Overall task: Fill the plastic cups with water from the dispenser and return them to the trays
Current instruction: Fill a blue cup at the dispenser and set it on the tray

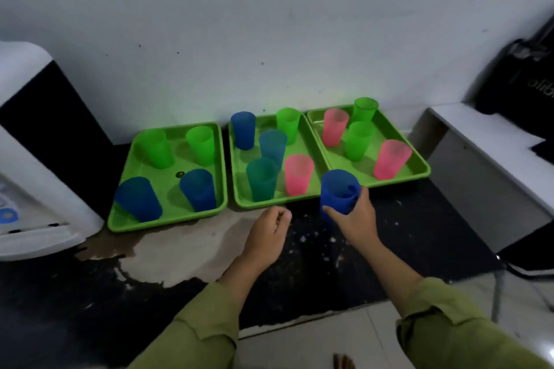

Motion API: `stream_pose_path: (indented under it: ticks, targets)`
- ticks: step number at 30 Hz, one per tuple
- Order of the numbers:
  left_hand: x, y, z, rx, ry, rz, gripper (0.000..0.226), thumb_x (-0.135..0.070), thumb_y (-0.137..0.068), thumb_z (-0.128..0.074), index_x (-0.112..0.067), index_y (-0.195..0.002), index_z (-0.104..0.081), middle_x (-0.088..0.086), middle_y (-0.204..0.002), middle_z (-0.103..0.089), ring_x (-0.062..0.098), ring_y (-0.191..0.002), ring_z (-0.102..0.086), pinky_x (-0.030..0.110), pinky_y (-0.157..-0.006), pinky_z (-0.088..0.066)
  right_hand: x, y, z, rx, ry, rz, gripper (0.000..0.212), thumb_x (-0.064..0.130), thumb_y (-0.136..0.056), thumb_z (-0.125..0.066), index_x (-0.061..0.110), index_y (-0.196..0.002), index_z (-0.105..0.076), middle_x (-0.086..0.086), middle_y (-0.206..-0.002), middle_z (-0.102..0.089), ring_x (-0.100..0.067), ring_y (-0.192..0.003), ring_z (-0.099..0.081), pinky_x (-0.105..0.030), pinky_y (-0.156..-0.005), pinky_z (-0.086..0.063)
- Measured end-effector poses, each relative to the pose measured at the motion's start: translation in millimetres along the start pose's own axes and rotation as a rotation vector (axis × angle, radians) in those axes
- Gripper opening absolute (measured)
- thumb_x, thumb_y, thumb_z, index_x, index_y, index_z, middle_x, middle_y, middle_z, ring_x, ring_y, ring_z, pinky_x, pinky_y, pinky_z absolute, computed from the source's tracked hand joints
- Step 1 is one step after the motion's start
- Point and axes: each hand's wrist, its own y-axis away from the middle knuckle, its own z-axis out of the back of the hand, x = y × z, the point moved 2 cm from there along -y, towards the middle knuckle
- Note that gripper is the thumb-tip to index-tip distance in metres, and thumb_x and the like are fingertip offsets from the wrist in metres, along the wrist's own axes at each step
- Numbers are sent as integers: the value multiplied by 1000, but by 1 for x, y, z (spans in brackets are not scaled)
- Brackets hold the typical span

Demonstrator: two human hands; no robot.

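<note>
My right hand (356,219) grips a blue plastic cup (337,189) upright, just in front of the gap between the middle tray (239,198) and the right tray (419,165). My left hand (269,232) hovers in front of the middle tray with its fingers curled and holds nothing. Three green trays stand in a row against the wall. The left tray (120,222) holds two green and two blue cups. The middle and right trays carry several cups in blue, green, teal and pink. The white water dispenser (33,204) stands at the far left.
The dark counter (419,234) has a worn pale patch (186,252) in front of the trays. A white shelf (485,141) with a black bag (521,78) on it stands at the right. The wall runs right behind the trays.
</note>
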Motion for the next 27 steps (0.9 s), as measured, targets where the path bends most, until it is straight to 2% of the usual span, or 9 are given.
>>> stream_pose_path:
  ticks: [3, 5, 8, 11, 14, 20, 23, 27]
  targets:
    - [-18, -19, -35, -8, -27, -33, 20, -28, -96, -46, -16, -103, -60, 0, -100, -65, 12, -95, -58, 23, -81, -43, -8, -33, 22, 16, 9, 29, 70, 16, -65, -83, 6, -121, -43, -10, -122, -54, -22, -113, -52, -23, -87, -38]
    - [-31, -34, -59, -11, -59, -37, 23, -28, -96, -47, -14, -107, -60, 2, -106, -63, 15, -100, -57, 28, -88, -44, -15, -59, 36, 30, 12, 54, 68, 15, -64, -84, 6, -119, -44, -10, -118, -55, -21, -108, -52, -25, -86, -40]
    - [-44, -52, -83, -3, -139, -66, 29, -28, -96, -46, -10, -116, -58, 6, -115, -59, 18, -110, -52, 25, -97, -37, -24, -93, 44, 64, 12, 99, 69, 14, -63, -84, 5, -119, -44, -11, -117, -54, -24, -110, -53, -29, -90, -43]
    - [-54, -69, -99, -17, -215, -87, 37, -27, -96, -47, -7, -126, -52, 9, -126, -54, 19, -120, -46, 19, -103, -28, -33, -121, 46, 108, 38, 120, 67, 11, -65, -82, 2, -118, -43, -12, -115, -53, -25, -108, -52, -24, -86, -40]
    - [-57, -84, -113, 23, -259, -46, 44, -30, -96, -45, -6, -134, -44, 9, -135, -47, 21, -128, -41, 26, -109, -27, -42, -143, 42, 157, 44, 127, 66, 8, -66, -80, 0, -119, -42, -15, -116, -52, -27, -109, -52, -22, -85, -38]
    - [-51, -95, -126, 112, -353, 85, 52, -36, -98, -40, -6, -140, -36, 11, -141, -42, 23, -132, -35, 29, -112, -24, -51, -164, 31, 220, 48, 65, 64, 6, -65, -79, 2, -117, -43, -15, -113, -55, -29, -104, -56, -25, -76, -42]
    - [-49, -96, -130, 100, -377, 97, 52, -37, -98, -40, -7, -140, -37, 11, -141, -42, 22, -132, -34, 29, -112, -22, -57, -168, 29, 249, 78, 21, 63, 7, -65, -80, 2, -116, -44, -16, -114, -56, -27, -102, -56, -15, -70, -36]
    - [-51, -96, -131, 93, -374, 113, 51, -38, -98, -39, -9, -140, -37, 9, -141, -42, 20, -132, -34, 29, -111, -23, -65, -169, 27, 290, 103, 1, 69, 9, -63, -83, 2, -118, -43, -16, -119, -56, -30, -110, -55, -23, -80, -39]
